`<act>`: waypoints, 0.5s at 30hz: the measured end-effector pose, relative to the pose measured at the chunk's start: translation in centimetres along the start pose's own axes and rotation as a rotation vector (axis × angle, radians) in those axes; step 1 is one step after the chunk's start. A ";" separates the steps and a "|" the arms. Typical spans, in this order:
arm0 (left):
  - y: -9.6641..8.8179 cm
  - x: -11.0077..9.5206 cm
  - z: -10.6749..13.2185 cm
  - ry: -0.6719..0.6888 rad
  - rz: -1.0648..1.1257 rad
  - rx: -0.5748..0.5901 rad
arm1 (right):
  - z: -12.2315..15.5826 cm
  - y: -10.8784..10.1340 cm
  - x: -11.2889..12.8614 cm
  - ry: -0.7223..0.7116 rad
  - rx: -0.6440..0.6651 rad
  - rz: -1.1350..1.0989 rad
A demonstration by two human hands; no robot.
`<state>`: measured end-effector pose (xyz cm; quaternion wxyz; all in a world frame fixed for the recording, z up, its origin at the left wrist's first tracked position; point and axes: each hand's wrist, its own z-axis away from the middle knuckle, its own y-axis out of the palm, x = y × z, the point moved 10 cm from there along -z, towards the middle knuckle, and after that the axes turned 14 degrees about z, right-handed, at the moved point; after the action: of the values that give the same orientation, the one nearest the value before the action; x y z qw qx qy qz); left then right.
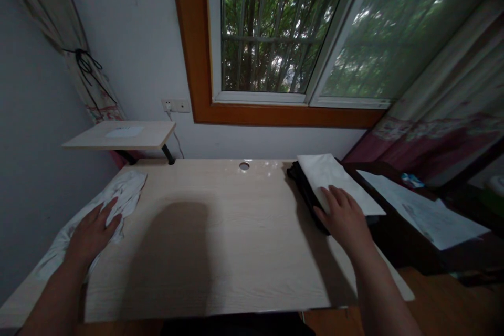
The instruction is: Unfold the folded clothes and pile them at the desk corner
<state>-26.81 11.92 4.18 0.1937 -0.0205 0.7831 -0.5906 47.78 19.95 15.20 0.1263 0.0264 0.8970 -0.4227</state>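
Observation:
A crumpled white cloth (122,189) lies along the left side of the light wooden desk (252,252). Resting over it is my left hand (92,233), its fingers spread apart. On the right of the desk is a flat white piece (331,168), folded cloth or paper, I cannot tell which. It sits on top of a dark stack (305,189) that looks like folded black cloth. My right hand (344,215) lies on the white piece with fingers stretched out and the thumb near its left edge. The palm hides part of the stack.
A small raised shelf (145,134) with a paper label stands at the desk's back left. The desktop has a round cable hole (244,166). Further right, papers (425,212) lie on a dark surface. Behind are a window (283,37) and curtains (452,100).

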 end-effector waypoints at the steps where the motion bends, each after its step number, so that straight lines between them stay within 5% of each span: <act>1: 0.0 0.0 -0.1 0.013 0.017 -0.013 | 0.4 0.5 -0.1 -0.011 0.008 0.016; 8: -2.8 -1.9 0.8 0.086 0.142 -0.186 | 1.9 0.3 -1.5 0.069 0.017 0.069; 15: -6.0 -10.8 3.0 0.325 0.295 -0.335 | 1.9 -0.5 -1.2 0.130 0.011 0.082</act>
<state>-17.00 10.18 12.11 0.1432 0.1571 0.8851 -0.4139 49.20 18.20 14.71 0.0850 0.0911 0.8992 -0.4195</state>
